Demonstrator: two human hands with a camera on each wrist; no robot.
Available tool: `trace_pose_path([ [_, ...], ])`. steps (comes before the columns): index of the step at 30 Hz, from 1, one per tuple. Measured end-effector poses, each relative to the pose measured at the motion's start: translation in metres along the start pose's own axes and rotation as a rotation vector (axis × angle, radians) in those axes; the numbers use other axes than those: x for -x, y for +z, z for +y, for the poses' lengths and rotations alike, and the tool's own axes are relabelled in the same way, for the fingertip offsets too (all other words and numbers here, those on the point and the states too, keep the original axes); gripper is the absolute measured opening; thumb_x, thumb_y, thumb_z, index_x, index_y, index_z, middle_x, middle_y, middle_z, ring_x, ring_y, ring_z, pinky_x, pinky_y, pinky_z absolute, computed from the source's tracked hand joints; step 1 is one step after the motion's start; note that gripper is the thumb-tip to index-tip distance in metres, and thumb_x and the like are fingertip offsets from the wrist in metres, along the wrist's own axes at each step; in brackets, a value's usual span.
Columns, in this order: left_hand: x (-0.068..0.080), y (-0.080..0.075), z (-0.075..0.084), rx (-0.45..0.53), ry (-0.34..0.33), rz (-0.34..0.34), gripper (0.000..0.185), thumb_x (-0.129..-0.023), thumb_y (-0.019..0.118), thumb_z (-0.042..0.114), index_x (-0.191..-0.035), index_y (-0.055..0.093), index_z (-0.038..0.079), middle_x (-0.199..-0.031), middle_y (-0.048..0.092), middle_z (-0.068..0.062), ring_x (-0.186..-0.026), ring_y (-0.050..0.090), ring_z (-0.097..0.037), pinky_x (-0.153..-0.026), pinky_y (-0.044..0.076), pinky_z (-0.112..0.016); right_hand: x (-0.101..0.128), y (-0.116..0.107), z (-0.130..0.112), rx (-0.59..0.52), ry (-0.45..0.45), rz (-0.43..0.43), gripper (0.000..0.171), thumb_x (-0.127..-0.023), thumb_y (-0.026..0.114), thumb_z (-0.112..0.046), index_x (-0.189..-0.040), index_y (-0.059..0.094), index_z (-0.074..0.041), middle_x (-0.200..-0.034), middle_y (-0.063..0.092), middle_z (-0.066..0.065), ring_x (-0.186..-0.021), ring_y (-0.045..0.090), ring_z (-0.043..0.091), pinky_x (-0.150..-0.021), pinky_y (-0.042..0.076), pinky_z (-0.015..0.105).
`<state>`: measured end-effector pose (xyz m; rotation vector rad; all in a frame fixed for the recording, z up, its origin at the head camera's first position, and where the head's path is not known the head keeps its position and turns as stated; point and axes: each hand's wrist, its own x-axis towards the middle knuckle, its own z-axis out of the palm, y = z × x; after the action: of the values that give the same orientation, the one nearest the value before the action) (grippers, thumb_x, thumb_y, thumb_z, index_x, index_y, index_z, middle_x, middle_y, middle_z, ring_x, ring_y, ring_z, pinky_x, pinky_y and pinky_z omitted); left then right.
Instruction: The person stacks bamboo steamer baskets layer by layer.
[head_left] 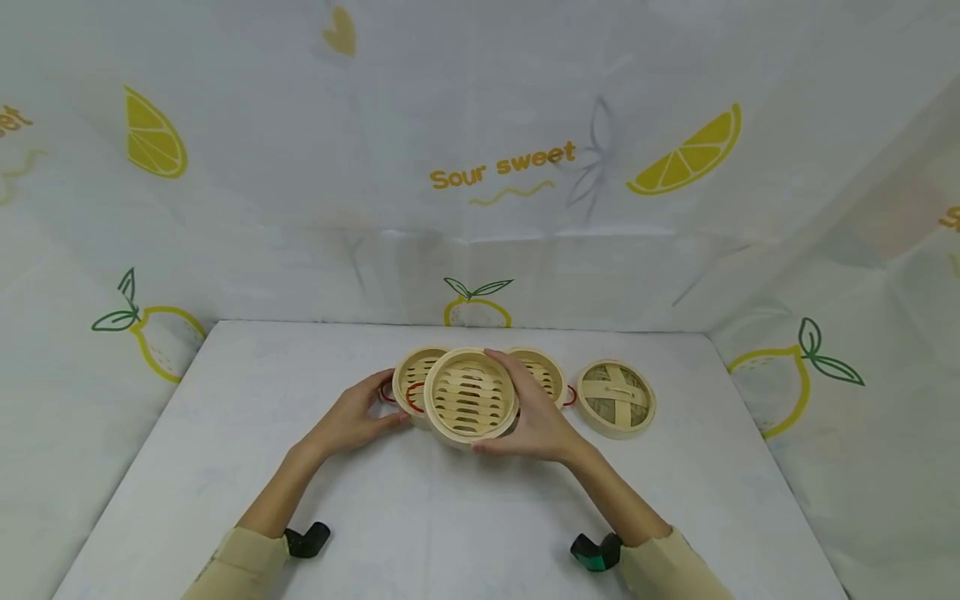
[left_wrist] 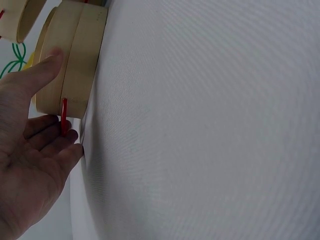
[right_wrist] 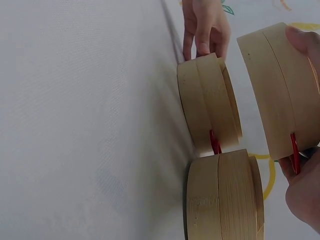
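On the white table (head_left: 450,517), at its far middle, we are working among small bamboo steamer baskets. Farthest left, our left hand (head_left: 352,421) is resting against the left basket (head_left: 415,372), which is sitting on the cloth: the thumb is lying on its side wall and the fingers, nearly straight and relaxed, are touching its red loop handle (left_wrist: 64,116), as the left wrist view is showing. Just right of it, our right hand (head_left: 536,417) is holding a second basket (head_left: 470,393) lifted and tilted toward us, slatted floor showing, thumb at the near rim and fingers curled round the far rim; in the right wrist view it is hanging clear of the table, above the other two. Behind our right hand, a third basket (head_left: 542,372) is standing on the table, close beside the left one. Farthest right, a woven lid (head_left: 616,397) is lying flat, slightly apart from the baskets.
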<state>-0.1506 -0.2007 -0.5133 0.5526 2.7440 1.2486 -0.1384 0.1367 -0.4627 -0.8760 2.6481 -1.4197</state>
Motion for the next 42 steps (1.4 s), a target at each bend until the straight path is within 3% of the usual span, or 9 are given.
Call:
trace_pose_path([
  [12, 0.0, 0.001, -0.001, 0.005, -0.009, -0.006, 0.081, -0.093, 0.088, 0.021, -0.158, 0.048, -0.004, -0.16, 0.056, -0.024, -0.154, 0.05, -0.044, -0.128, 0.042, -0.06, -0.011, 0.002, 0.001, 0.014, -0.03, -0.034, 0.129, -0.064, 0.103, -0.041, -0.17, 0.03, -0.026, -0.168, 0.044, 0.007, -0.155, 0.048, 0.033, -0.124, 0.044, 0.066],
  [31, 0.0, 0.001, -0.003, -0.015, 0.0, -0.005, 0.081, -0.093, 0.089, 0.025, -0.158, 0.049, -0.002, -0.16, 0.057, -0.023, -0.153, 0.052, -0.043, -0.128, 0.043, -0.06, -0.024, 0.011, 0.004, -0.03, -0.028, -0.046, 0.127, -0.066, 0.103, -0.039, -0.169, 0.032, -0.019, -0.169, 0.043, 0.008, -0.159, 0.043, 0.033, -0.129, 0.04, 0.064],
  [42, 0.0, 0.0, -0.003, -0.001, -0.02, -0.012, 0.083, -0.093, 0.088, 0.026, -0.159, 0.047, -0.003, -0.162, 0.054, -0.024, -0.155, 0.049, -0.044, -0.126, 0.045, -0.058, -0.033, 0.018, 0.002, -0.025, -0.024, -0.055, 0.127, -0.065, 0.103, -0.04, -0.169, 0.032, -0.023, -0.168, 0.044, 0.007, -0.158, 0.044, 0.031, -0.13, 0.039, 0.062],
])
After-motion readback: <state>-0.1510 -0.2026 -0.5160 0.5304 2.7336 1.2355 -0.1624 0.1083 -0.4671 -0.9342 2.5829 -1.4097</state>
